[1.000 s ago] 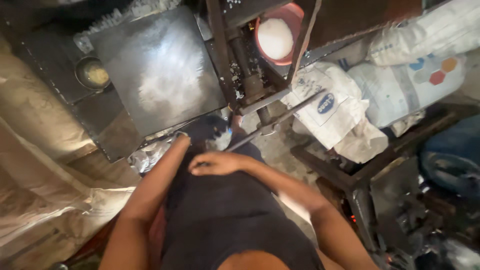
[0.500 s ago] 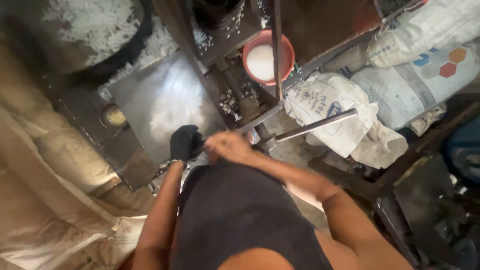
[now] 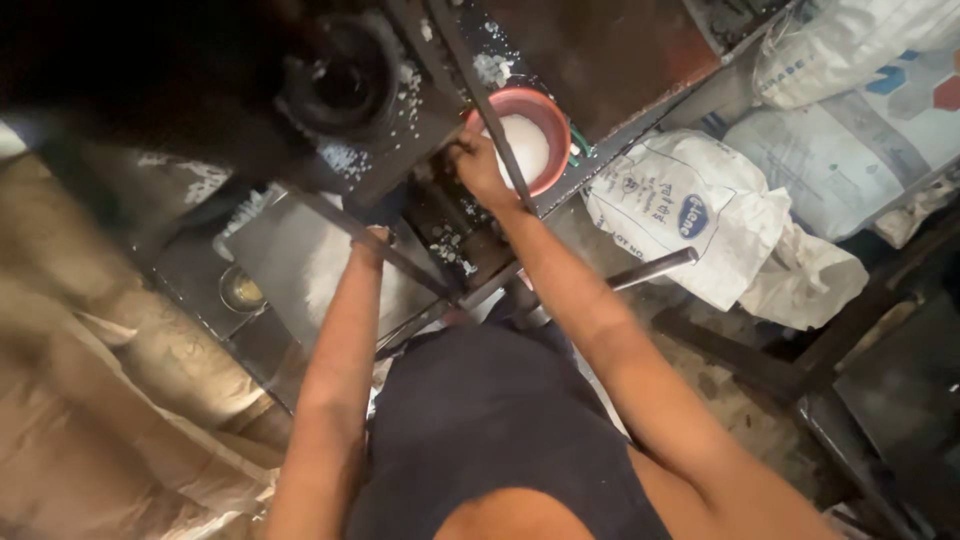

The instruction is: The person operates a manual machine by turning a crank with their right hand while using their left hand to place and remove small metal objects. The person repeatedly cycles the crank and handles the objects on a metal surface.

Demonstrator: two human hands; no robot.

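Head view: right hand [image 3: 478, 168] curls at the rim of the red bowl of white granules [image 3: 520, 150] under the dark machine [image 3: 350, 95], so a steady, level grip seems wise; left hand [image 3: 375, 235], fingers hidden, reaches beneath the frame.

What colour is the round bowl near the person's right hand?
The bowl is reddish-orange and holds white powder; the right hand is at its rim. The head view shows it.

Dim light falls over a gritty concrete floor [image 3: 740, 400], white woven sacks [image 3: 690, 215] slump in a heap at the right against a dark metal frame [image 3: 800, 370], and tan sacking [image 3: 90, 420] lies crumpled along the left edge.
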